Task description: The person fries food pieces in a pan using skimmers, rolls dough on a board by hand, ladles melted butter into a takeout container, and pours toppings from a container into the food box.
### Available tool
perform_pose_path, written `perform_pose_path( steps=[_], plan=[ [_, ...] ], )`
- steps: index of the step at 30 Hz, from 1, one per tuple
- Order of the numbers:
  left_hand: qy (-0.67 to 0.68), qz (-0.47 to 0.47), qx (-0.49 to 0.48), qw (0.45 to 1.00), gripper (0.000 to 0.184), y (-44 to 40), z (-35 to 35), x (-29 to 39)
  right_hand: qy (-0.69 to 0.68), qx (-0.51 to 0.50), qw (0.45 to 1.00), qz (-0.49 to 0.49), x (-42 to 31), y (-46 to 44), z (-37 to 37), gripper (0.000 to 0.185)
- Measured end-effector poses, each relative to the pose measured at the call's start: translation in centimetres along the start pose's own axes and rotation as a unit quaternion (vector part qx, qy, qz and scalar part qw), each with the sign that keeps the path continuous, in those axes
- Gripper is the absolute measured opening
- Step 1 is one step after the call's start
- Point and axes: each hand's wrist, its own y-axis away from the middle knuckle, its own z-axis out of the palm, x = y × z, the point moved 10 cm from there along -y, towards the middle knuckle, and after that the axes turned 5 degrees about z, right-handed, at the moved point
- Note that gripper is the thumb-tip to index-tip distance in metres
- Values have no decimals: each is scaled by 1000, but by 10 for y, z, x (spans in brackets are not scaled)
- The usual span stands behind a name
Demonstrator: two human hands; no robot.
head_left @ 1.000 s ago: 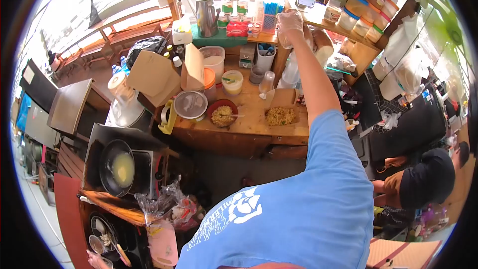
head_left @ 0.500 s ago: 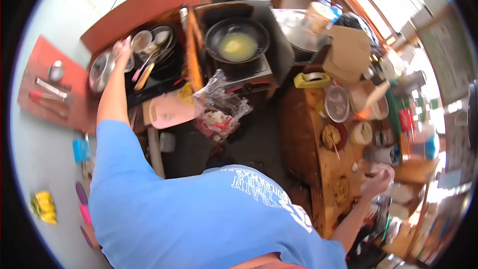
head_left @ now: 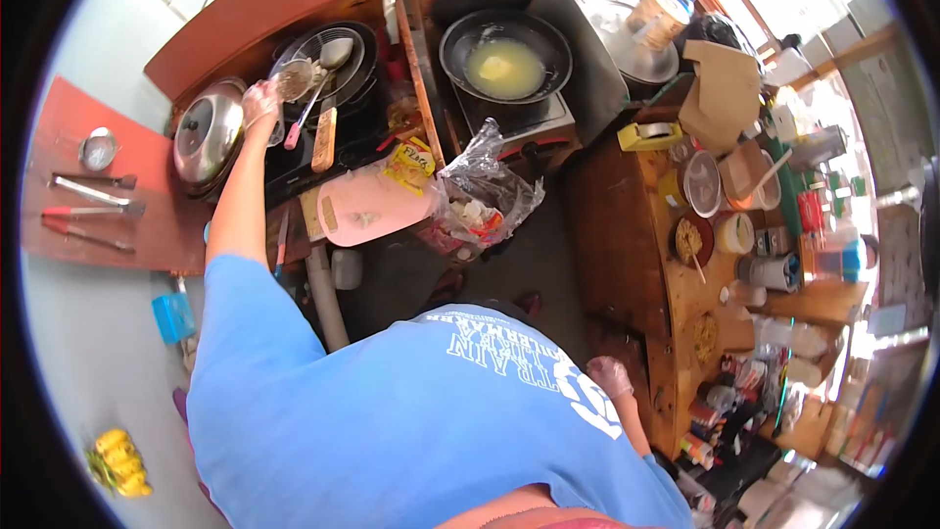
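My left hand (head_left: 260, 103), in a clear plastic glove, reaches over the stove at upper left. Its fingers are closed beside a small round see-through container (head_left: 293, 80); whether they grip it or something hidden, I cannot make out. Just left of the hand stands a pot with a shiny lid (head_left: 210, 137). To its right, a metal ladle (head_left: 336, 53) and a wooden-handled tool (head_left: 324, 142) lie across a dark pan (head_left: 364, 51). My right hand (head_left: 611, 376), also gloved, hangs low by my side near the wooden counter (head_left: 641, 264), fingers curled in, nothing visible in it.
A black wok (head_left: 560, 54) with yellowish oil sits on a second stove. A pink cutting board (head_left: 377, 219) bears a yellow packet (head_left: 410, 165), beside a clear plastic bag (head_left: 494, 201). Bowls, including a noodle bowl (head_left: 691, 237), line the right counter. Utensils hang on the left red panel (head_left: 166, 225).
My right hand has come away from above the right counter, inward to my side. My left hand stays over the stove by the round container. The view has shifted somewhat.
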Motion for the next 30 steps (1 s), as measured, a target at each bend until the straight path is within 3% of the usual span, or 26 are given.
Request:
perform_pose_path(
  steps=[1, 2, 3, 4, 5, 6, 7, 8, 9, 10, 11, 12, 13, 14, 15, 16, 18, 21, 23, 25, 26, 27, 28, 29, 30],
  plan=[
    [118, -98, -4, 988, 51, 3, 10, -20, -1, 16, 999, 28, 3, 3, 0, 18],
    [45, -29, -12, 999, 48, -5, 17, -33, -29, 33, 996, 77, -19, 15, -23, 19],
    [15, -27, -66, 997, 45, -4, 18, -26, -82, 40, 983, 160, 12, 14, -8, 20],
    [-102, 168, 6, 980, 40, -6, 15, -22, -130, 68, 978, 147, 48, 2, 20, 21],
    [-19, 179, 10, 984, 36, -11, 27, -51, -181, 39, 958, 217, 36, 11, 13, 22],
    [64, 191, 11, 979, 35, -14, 37, -74, -186, 58, 959, 208, 41, 8, 20, 23],
    [-148, 328, 19, 933, 43, -20, 57, -84, -225, 47, 948, 218, 29, 16, 18, 26],
    [-318, 380, -21, 868, 52, -14, 64, -60, -34, 159, 984, 76, 50, 6, 42, 29],
    [-242, 281, -91, 924, 54, -30, 66, -76, -206, 71, 951, 217, 17, 36, 20, 31],
    [-158, 339, -37, 927, 50, -29, 45, -56, -187, 68, 958, 205, 24, 39, 37, 32],
    [-196, 412, -5, 890, 43, -21, 14, -14, -218, 80, 944, 233, 30, 54, 54, 31],
    [-193, 466, 32, 863, 40, -23, -13, 43, 46, 74, 995, 55, 18, 50, 82, 33],
    [-393, 329, -113, 851, 48, -58, 2, 43, 102, 67, 991, 45, 32, 55, 123, 33],
    [-412, 279, -92, 863, 47, -69, -11, 80, 159, 51, 986, 26, 35, 61, 159, 34],
    [-344, 259, -42, 902, 45, -63, -27, 138, -38, 52, 981, 181, 38, 92, 146, 33],
    [-257, 254, 4, 932, 44, -55, -44, 196, -232, 54, 920, 311, 34, 134, 131, 33],
    [-102, 290, 37, 951, 42, -31, -52, 309, -268, 87, 891, 355, 38, 169, 158, 31],
    [98, 378, -8, 921, 39, 23, -44, 471, -281, 120, 865, 398, 54, 203, 217, 30],
    [204, 455, -91, 862, 37, 84, -30, 581, -330, 133, 820, 449, 72, 243, 251, 31],
    [294, 522, -222, 769, 36, 182, -6, 689, -354, 168, 777, 493, 85, 301, 255, 32],
    [333, 546, -282, 715, 35, 248, -11, 738, -364, 188, 750, 520, 91, 330, 260, 34],
    [396, 598, -279, 638, 22, 365, -76, 789, -374, 225, 712, 551, 100, 364, 265, 31],
    [348, 639, -348, 592, 17, 446, -83, 832, -383, 229, 694, 565, 109, 395, 273, 31],
    [337, 670, -321, 578, 15, 532, -119, 862, -352, 251, 671, 602, 117, 429, 279, 29],
    [375, 651, -464, 469, 17, 615, -126, 881, -323, 268, 648, 635, 121, 459, 288, 27]
  ],
)
